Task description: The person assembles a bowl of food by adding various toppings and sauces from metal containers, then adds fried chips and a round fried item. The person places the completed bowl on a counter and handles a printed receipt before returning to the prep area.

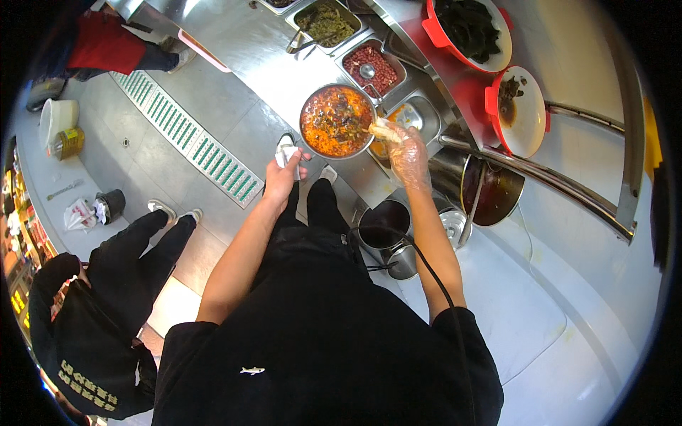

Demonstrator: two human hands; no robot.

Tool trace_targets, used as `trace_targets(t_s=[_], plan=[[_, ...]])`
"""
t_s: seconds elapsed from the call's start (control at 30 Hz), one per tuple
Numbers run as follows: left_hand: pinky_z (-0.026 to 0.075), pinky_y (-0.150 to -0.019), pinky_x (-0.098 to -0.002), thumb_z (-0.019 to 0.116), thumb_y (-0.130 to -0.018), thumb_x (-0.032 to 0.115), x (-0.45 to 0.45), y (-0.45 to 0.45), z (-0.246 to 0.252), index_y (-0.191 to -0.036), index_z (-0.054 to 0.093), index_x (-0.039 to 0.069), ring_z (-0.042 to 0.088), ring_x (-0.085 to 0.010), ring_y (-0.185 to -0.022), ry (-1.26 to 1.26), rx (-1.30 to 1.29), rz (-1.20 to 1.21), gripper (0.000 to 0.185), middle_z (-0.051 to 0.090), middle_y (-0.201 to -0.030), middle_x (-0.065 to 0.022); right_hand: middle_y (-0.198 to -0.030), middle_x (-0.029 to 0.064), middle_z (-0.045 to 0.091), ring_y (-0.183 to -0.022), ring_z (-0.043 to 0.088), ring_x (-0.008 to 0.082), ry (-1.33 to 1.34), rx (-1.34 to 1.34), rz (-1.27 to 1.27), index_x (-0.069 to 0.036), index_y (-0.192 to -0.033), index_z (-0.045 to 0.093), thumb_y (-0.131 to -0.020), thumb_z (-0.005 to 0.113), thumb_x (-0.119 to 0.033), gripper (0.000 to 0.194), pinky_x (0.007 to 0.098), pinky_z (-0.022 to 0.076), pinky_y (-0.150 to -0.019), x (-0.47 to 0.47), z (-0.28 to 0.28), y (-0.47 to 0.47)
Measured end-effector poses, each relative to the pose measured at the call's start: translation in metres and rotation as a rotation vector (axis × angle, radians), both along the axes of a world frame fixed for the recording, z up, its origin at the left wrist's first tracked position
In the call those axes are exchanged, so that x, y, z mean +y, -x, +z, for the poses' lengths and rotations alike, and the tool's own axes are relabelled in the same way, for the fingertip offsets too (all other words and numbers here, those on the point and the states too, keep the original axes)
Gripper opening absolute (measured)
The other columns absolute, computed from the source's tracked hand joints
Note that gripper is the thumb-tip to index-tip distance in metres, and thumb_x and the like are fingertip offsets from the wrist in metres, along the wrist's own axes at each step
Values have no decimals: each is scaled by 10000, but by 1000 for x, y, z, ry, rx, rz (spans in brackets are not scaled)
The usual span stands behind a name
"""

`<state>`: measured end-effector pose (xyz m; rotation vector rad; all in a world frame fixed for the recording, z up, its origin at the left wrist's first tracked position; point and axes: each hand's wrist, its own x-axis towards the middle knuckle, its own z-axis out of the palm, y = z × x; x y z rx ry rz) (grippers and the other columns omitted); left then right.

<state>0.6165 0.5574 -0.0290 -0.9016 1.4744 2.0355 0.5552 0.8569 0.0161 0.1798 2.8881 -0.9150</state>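
A round metal bowl (343,157) of red, oily food with dark pieces (337,118) rests at the edge of a steel counter. My right hand (410,160), in a transparent plastic glove, grips a pale folded cloth (388,131) against or just beside the bowl's right rim; the glove hides whether they touch. Between the fingers of my left hand (281,180) is a white piece of paper or tissue (288,160), held below and left of the bowl. Behind my right hand sits a steel pan (432,118) with orange residue.
Steel pans hold red peanuts (373,69) and chopped greens (330,24). Red-rimmed white pots (519,109) stand on the upper right shelf. Deep metal pots (384,226) lie below my right forearm. One person (96,341) is at left, another (106,45) at upper left.
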Motion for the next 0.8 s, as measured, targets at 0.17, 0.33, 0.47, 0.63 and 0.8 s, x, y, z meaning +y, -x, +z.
trace_targets(t_s=[0.17,0.33,0.47,0.63,0.8], plan=[[545,-724,-276,594,-1077,236,4,-2,-6,-1270,635,34,613,-104,-780,12,30,17,282,734,-1071,-39,-1143,202,692,-1071,680,396,76,-65,147,-187,-1189,760,-882,722,-118,317,432,545,-969,12,-13,-14],[548,-730,-278,590,-1081,249,4,-3,-2,-1272,632,30,613,-108,-781,8,14,16,294,731,-1069,-37,-1131,80,734,-998,723,218,656,-213,-231,-5,-1226,699,-907,712,-131,344,355,580,-874,59,-14,-41],[545,-736,-273,594,-1080,261,5,-4,0,-1272,635,35,615,-103,-795,-5,-2,34,299,731,-1071,-34,-1189,83,722,-995,729,212,954,-214,-788,-57,-1394,592,-935,724,-229,508,359,592,-865,81,-23,-17],[545,-749,-284,593,-1079,260,2,0,3,-1272,636,17,628,-108,-817,26,2,5,313,740,-1077,-48,-1228,90,675,-1030,675,237,1330,-97,-1034,-46,-1294,594,-1052,564,-259,324,383,588,-871,114,-91,61],[537,-759,-289,606,-1072,249,2,7,-1,-1241,652,7,644,-109,-884,43,21,34,299,741,-1064,-54,-1338,137,648,-1096,633,275,1116,30,-916,-11,-1353,596,-1073,541,-302,408,444,550,-881,130,-125,90]])
